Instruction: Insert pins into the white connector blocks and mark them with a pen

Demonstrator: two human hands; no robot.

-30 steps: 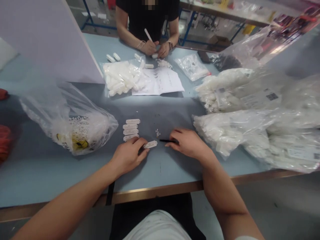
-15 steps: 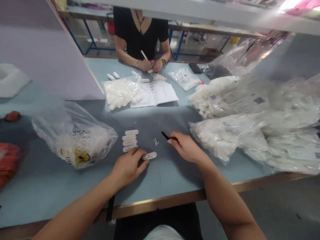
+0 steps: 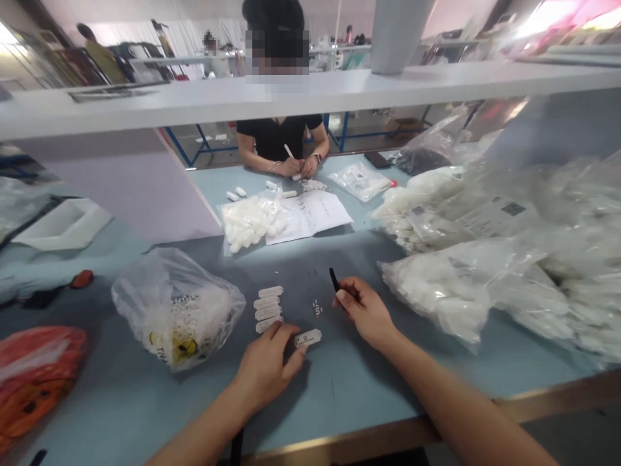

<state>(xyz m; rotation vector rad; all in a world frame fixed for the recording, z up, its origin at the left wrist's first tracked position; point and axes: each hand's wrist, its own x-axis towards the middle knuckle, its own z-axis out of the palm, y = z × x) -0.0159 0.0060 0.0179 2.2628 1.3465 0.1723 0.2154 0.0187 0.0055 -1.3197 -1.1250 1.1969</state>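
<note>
A small white plate (image 3: 308, 337) and a black stick (image 3: 333, 279) in two hands.
The left hand (image 3: 272, 359) pinches the plate beside a row of white plates (image 3: 268, 303) on the tabletop (image 3: 363, 404). The right hand (image 3: 365, 312) holds the stick near tiny white bits (image 3: 317, 309). A clear bag (image 3: 182, 317) sits left, big puffy bags (image 3: 446, 285) crowd the right, and a shelf (image 3: 310, 96) hides part of a person in black (image 3: 279, 139).
</note>
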